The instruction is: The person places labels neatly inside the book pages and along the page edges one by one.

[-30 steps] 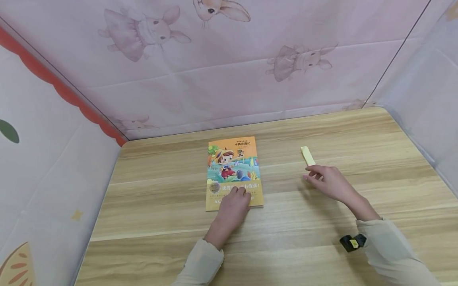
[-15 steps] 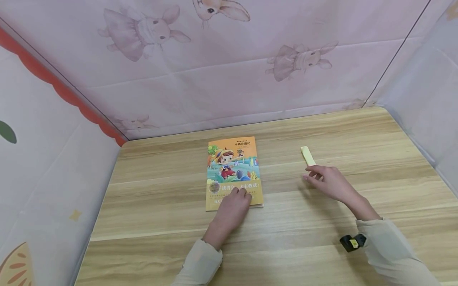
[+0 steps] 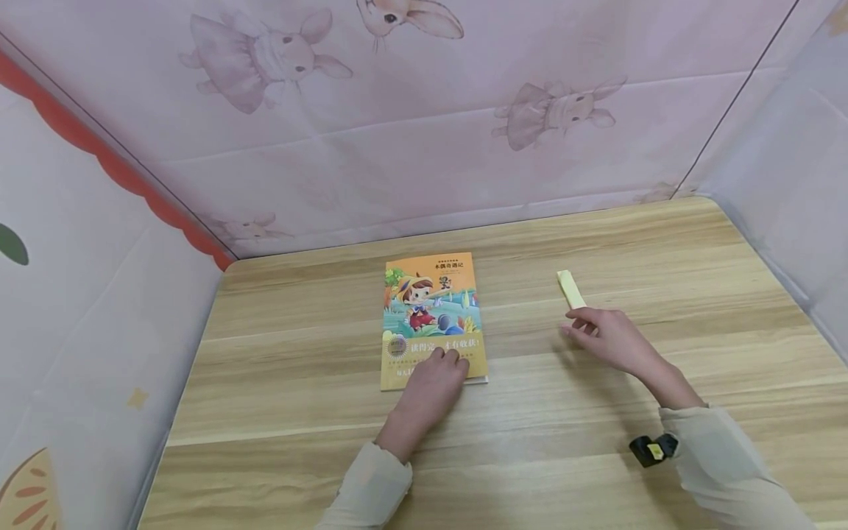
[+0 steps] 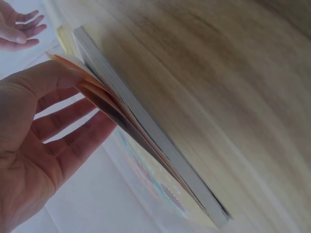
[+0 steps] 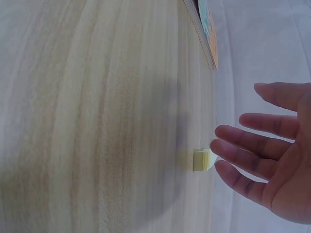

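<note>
A paperback storybook [image 3: 433,298] with an orange, blue and yellow Pinocchio-style cover lies flat on the table. My left hand [image 3: 430,386] is at its lower edge. In the left wrist view, the thumb and fingers of my left hand [image 4: 43,126] pinch the front cover and some inner leaves, slightly lifted from the page block [image 4: 146,124]. To the right lies a narrow pale yellow strip [image 3: 570,288]. My right hand [image 3: 612,338] hovers at its near end, overlapping it in the head view. In the right wrist view my right hand [image 5: 272,150] has relaxed, spread fingers and holds nothing.
The wood-grain table [image 3: 285,383] meets a pink rabbit-print cloth wall [image 3: 411,169] at the back. Pale walls stand on the left and right. A black device [image 3: 652,450] is strapped at the right sleeve [image 3: 715,442].
My left hand has shifted slightly right along the book's lower edge, and the cover's lower right corner has risen a little, showing pages beneath. My right hand and the yellow strip have stayed put.
</note>
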